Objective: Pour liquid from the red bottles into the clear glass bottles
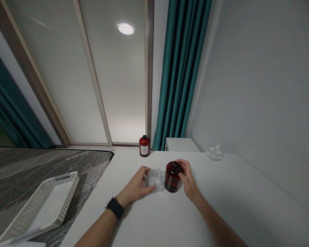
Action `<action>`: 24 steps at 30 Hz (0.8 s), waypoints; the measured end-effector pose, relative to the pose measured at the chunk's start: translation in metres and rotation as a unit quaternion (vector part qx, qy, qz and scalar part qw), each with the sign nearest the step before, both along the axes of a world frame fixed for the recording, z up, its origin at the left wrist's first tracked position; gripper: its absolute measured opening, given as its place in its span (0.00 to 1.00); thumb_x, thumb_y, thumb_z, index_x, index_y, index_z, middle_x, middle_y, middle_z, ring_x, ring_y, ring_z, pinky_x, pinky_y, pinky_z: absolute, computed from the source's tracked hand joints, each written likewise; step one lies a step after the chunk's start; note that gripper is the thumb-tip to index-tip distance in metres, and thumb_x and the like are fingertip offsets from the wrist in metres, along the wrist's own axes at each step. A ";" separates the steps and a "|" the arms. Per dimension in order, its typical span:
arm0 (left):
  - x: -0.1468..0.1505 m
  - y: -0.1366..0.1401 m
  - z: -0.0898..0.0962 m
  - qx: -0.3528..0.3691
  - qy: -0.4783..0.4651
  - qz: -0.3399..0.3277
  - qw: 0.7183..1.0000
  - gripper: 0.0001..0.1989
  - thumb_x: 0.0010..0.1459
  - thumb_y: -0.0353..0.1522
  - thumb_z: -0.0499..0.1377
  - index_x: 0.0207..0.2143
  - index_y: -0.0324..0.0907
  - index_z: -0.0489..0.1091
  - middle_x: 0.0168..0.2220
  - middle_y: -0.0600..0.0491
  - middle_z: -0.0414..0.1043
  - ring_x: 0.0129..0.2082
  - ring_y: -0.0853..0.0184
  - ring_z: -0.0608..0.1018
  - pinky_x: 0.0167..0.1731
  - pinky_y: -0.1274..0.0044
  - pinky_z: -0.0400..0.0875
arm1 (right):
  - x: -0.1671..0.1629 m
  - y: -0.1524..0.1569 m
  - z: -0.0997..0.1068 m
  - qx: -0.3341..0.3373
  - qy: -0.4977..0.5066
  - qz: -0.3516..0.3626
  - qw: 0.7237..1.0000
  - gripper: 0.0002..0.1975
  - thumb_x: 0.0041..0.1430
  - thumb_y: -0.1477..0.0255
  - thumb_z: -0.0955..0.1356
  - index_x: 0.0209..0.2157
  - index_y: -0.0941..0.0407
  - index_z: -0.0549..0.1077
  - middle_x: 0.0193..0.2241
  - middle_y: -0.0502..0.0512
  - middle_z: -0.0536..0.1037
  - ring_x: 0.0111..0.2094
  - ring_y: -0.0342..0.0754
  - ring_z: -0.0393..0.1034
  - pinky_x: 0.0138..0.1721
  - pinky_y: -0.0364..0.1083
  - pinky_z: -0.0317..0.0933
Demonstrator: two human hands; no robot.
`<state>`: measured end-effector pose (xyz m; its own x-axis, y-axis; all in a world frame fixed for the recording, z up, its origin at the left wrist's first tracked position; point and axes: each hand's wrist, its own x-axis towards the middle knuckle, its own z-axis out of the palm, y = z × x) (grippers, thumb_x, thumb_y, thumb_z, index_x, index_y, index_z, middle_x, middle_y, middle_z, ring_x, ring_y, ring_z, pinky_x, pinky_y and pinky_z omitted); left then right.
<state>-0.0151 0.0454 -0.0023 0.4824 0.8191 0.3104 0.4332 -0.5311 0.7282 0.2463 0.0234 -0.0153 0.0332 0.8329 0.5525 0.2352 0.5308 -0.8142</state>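
On the white table [149, 219], a dark red, see-through bottle [172, 180] stands upright with no cap on its top. My right hand [189, 181] is closed around its right side, fingers behind and thumb in front. Just left of the bottle is a clear, plastic-looking piece [156, 179], its exact kind too blurred to make out. My left hand [137, 185] grips that piece from the left, thumb at the near side and fingers at the far side. A dark watch is on my left wrist. Farther back stands a second red bottle [144, 146] with a black cap and white label.
Crumpled clear plastic [215, 153] lies at the table's back right, near the wall. A white cabinet [181, 144] stands behind the table. To the left, a white perforated basket [63, 202] sits on a grey patterned surface [90, 164]. Green curtains [182, 68] hang beside frosted sliding doors.
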 end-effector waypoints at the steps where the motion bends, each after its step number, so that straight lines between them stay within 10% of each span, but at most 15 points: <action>1: 0.001 0.000 0.000 0.000 0.000 -0.002 1.000 0.25 0.52 0.32 0.66 0.51 0.42 0.62 0.47 0.48 0.69 0.45 0.59 0.74 0.43 0.69 0.73 | -0.003 -0.001 -0.002 0.009 0.000 -0.011 1.000 0.18 0.65 0.63 0.61 0.55 0.51 0.62 0.50 0.59 0.72 0.55 0.57 0.67 0.57 0.55 0.62; 24: 0.004 -0.002 -0.001 -0.007 -0.013 -0.016 1.000 0.26 0.51 0.31 0.67 0.51 0.43 0.62 0.46 0.49 0.69 0.45 0.59 0.73 0.43 0.69 0.73 | -0.007 0.000 0.000 0.057 -0.069 -0.071 0.993 0.22 0.60 0.66 0.64 0.55 0.53 0.61 0.50 0.60 0.69 0.51 0.57 0.68 0.55 0.59 0.64</action>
<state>-0.0107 0.0435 -0.0028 0.5000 0.8077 0.3126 0.3969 -0.5345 0.7462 0.2393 0.0231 -0.0157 0.0635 0.7569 0.6504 0.4193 0.5712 -0.7057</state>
